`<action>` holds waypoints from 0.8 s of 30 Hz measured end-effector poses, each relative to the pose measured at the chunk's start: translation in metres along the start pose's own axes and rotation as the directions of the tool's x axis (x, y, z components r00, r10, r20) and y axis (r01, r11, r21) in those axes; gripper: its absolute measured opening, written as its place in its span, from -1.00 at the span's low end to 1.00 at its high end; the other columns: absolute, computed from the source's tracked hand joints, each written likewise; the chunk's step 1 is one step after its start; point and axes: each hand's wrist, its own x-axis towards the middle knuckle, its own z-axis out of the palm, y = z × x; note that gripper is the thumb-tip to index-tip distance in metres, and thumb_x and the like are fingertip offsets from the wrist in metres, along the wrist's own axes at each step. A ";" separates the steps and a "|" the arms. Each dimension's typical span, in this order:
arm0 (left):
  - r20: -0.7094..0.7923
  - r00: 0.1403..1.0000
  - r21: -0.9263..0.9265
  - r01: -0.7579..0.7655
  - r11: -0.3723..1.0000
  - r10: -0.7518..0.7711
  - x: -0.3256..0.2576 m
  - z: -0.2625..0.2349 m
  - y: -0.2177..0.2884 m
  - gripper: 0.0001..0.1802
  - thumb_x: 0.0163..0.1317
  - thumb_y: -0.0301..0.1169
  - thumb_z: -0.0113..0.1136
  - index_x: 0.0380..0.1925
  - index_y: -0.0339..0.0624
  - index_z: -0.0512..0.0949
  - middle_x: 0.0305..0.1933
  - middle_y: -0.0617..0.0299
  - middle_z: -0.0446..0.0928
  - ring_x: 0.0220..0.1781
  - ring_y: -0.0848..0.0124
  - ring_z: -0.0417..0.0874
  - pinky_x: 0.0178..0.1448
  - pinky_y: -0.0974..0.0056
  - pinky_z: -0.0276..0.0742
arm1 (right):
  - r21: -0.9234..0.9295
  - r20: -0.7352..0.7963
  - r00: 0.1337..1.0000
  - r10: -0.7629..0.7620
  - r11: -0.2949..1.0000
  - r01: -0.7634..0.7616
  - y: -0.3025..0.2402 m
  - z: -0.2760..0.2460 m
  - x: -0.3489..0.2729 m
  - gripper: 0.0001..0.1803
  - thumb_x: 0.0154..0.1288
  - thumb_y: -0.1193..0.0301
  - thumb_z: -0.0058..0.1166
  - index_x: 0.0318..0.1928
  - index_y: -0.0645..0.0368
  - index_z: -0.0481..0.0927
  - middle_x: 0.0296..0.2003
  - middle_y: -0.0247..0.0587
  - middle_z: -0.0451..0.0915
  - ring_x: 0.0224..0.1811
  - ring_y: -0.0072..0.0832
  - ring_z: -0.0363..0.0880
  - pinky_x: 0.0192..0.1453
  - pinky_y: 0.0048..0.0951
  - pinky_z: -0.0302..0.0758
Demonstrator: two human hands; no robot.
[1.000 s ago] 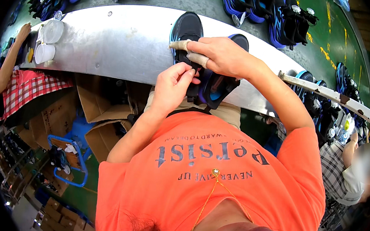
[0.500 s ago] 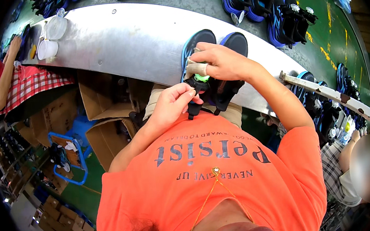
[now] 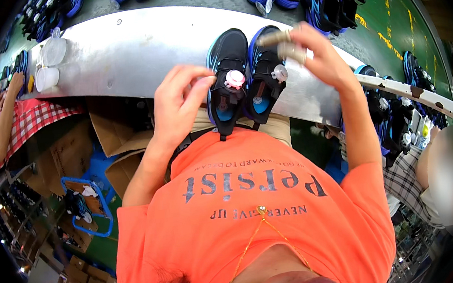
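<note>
Two black sports shoes with blue-purple soles stand side by side at the bench edge, toes away from me. On the left shoe [image 3: 228, 52] sits a round pink-and-white dial [image 3: 235, 79]. The right shoe [image 3: 265, 57] carries a clear greyish disc [image 3: 280, 72] at its side. My left hand [image 3: 180, 100] is beside the left shoe, its fingertips close to the upper, fingers bent and apart with nothing seen in them. Raised off the right shoe, my right hand [image 3: 316, 55] has outstretched fingers blurred by motion; pale covers wrap some of them.
The metal bench [image 3: 132, 47] curves across in front of me. Clear plastic tubs [image 3: 47, 78] stand at its left. More shoes [image 3: 327, 3] lie beyond it. A white rail [image 3: 416, 92] runs at right. Cardboard boxes [image 3: 112, 124] are below left. Co-workers sit on both sides.
Both hands have parted from the left shoe: the left moved left, the right up and to the right. Where a green round part showed between the fingers, the pink dial is now uncovered.
</note>
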 end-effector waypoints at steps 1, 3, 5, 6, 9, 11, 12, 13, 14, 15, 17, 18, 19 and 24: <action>0.111 0.993 0.090 -0.057 0.994 0.047 0.010 0.004 0.001 -0.83 0.18 -0.44 0.27 -0.21 -0.18 0.63 -0.21 0.21 0.51 -0.38 0.47 0.53 -0.29 0.36 0.45 | 0.098 0.068 0.997 0.037 0.994 -0.044 -0.007 0.005 -0.018 -0.65 0.23 0.48 0.14 0.04 -0.02 0.67 -0.22 -0.23 0.50 -0.17 -0.41 0.44 -0.01 -0.40 0.43; 0.285 0.956 0.179 -0.121 0.976 0.066 0.019 0.020 0.002 -0.75 0.12 -0.39 0.31 -0.17 -0.16 0.61 -0.18 0.17 0.50 -0.24 0.26 0.53 -0.16 0.23 0.47 | 0.114 0.070 0.994 0.080 0.990 -0.087 0.002 0.026 -0.044 -0.62 0.23 0.49 0.15 0.06 -0.11 0.66 -0.21 -0.26 0.42 -0.15 -0.40 0.44 -0.03 -0.39 0.43; 0.441 0.880 0.231 -0.304 0.924 0.179 0.019 0.033 -0.007 -0.73 0.12 -0.37 0.30 -0.16 -0.17 0.59 -0.15 0.13 0.50 -0.17 0.12 0.52 -0.07 0.16 0.46 | 0.042 -0.087 0.982 0.165 0.986 -0.162 -0.008 0.049 -0.048 -0.62 0.22 0.48 0.17 0.06 -0.08 0.65 -0.22 -0.25 0.42 -0.13 -0.39 0.45 -0.03 -0.40 0.44; 0.478 0.856 0.202 -0.323 0.925 0.195 0.020 0.033 -0.009 -0.72 0.12 -0.36 0.30 -0.16 -0.17 0.58 -0.15 0.13 0.51 -0.16 0.13 0.52 -0.05 0.15 0.46 | 0.002 -0.176 0.964 0.202 0.979 -0.205 -0.005 0.061 -0.051 -0.61 0.22 0.48 0.16 0.08 -0.07 0.64 -0.22 -0.24 0.41 -0.12 -0.38 0.46 -0.02 -0.42 0.44; 0.542 0.824 0.164 -0.294 0.942 0.163 0.021 0.020 -0.010 -0.69 0.09 -0.37 0.33 -0.15 -0.17 0.57 -0.15 0.14 0.52 -0.09 0.15 0.52 0.03 0.14 0.44 | 0.136 -0.182 0.980 0.083 0.989 -0.058 -0.007 0.048 -0.051 -0.60 0.21 0.49 0.16 0.09 -0.01 0.61 -0.31 -0.32 0.46 -0.24 -0.46 0.43 -0.07 -0.46 0.43; 0.471 0.843 0.302 -0.430 0.851 0.258 0.019 0.021 -0.004 -0.72 0.13 -0.40 0.30 -0.13 -0.17 0.58 -0.14 0.13 0.54 -0.10 0.17 0.52 0.02 0.20 0.46 | 0.348 -0.129 0.992 0.012 0.937 0.034 -0.011 0.045 -0.051 -0.62 0.18 0.48 0.18 0.05 0.02 0.62 -0.33 -0.34 0.49 -0.30 -0.48 0.40 -0.11 -0.49 0.42; 0.440 0.843 0.372 -0.485 0.792 0.310 0.018 0.023 -0.003 -0.73 0.15 -0.41 0.28 -0.12 -0.17 0.59 -0.13 0.13 0.54 -0.10 0.17 0.53 0.01 0.23 0.47 | 0.290 -0.131 0.990 0.059 0.957 -0.019 -0.010 0.047 -0.050 -0.61 0.17 0.47 0.19 0.06 0.02 0.62 -0.29 -0.32 0.50 -0.25 -0.48 0.40 -0.09 -0.48 0.42; 0.447 0.861 0.358 -0.420 0.834 0.242 0.016 0.024 -0.003 -0.73 0.15 -0.42 0.28 -0.12 -0.17 0.59 -0.14 0.13 0.55 -0.10 0.17 0.54 0.01 0.22 0.48 | 0.228 -0.133 0.985 0.107 0.971 -0.075 -0.009 0.049 -0.050 -0.60 0.16 0.46 0.20 0.06 0.02 0.62 -0.25 -0.30 0.50 -0.21 -0.47 0.40 -0.07 -0.48 0.42; 0.456 0.873 0.344 -0.352 0.870 0.173 0.015 0.026 -0.004 -0.73 0.15 -0.44 0.27 -0.12 -0.18 0.60 -0.14 0.14 0.55 -0.10 0.18 0.54 0.01 0.20 0.48 | 0.163 -0.137 0.978 0.154 0.978 -0.131 -0.009 0.050 -0.050 -0.59 0.15 0.45 0.21 0.07 0.01 0.62 -0.21 -0.28 0.50 -0.17 -0.46 0.40 -0.06 -0.47 0.41; 0.465 0.880 0.331 -0.280 0.901 0.103 0.013 0.026 -0.006 -0.73 0.14 -0.46 0.26 -0.12 -0.18 0.61 -0.15 0.15 0.56 -0.11 0.18 0.55 0.01 0.19 0.49 | 0.173 -0.137 0.983 0.124 0.980 -0.099 -0.009 0.051 -0.048 -0.60 0.14 0.44 0.22 0.05 0.02 0.64 -0.21 -0.29 0.51 -0.15 -0.45 0.40 -0.05 -0.48 0.41; 0.538 0.841 0.053 -0.102 0.993 0.058 0.022 0.010 -0.023 -0.71 0.17 -0.48 0.24 -0.08 -0.16 0.61 -0.11 0.17 0.56 -0.10 0.23 0.56 -0.01 0.22 0.50 | 0.190 -0.143 0.988 0.053 0.981 -0.026 -0.011 0.049 -0.040 -0.62 0.12 0.42 0.25 0.01 0.02 0.66 -0.20 -0.31 0.52 -0.11 -0.44 0.40 -0.05 -0.48 0.41; 0.575 0.817 -0.083 0.002 0.997 0.047 0.024 0.004 -0.029 -0.70 0.18 -0.49 0.23 -0.05 -0.15 0.61 -0.09 0.18 0.57 -0.10 0.26 0.57 -0.01 0.24 0.50 | 0.199 -0.147 0.989 0.017 0.980 0.013 -0.012 0.049 -0.039 -0.63 0.10 0.41 0.26 -0.01 0.02 0.67 -0.20 -0.32 0.52 -0.08 -0.44 0.41 -0.04 -0.48 0.40; 0.575 0.814 -0.116 -0.026 0.993 0.089 0.020 0.005 -0.027 -0.68 0.19 -0.50 0.21 -0.02 -0.14 0.61 -0.05 0.21 0.57 -0.05 0.34 0.56 0.00 0.29 0.49 | 0.198 -0.193 0.969 -0.152 0.962 0.190 -0.008 0.053 -0.041 -0.65 0.10 0.36 0.29 -0.04 -0.03 0.66 -0.36 -0.26 0.45 -0.14 -0.35 0.42 -0.11 -0.40 0.42; 0.283 0.900 0.257 -0.404 0.878 0.331 0.002 0.028 0.003 -0.76 0.13 -0.44 0.29 -0.17 -0.21 0.62 -0.15 0.17 0.54 -0.09 0.30 0.54 -0.03 0.25 0.47 | 0.112 -0.161 0.968 0.191 0.978 -0.174 -0.016 0.063 -0.048 -0.64 0.12 0.26 0.31 -0.02 -0.07 0.66 -0.37 -0.26 0.45 -0.16 -0.34 0.44 -0.08 -0.39 0.43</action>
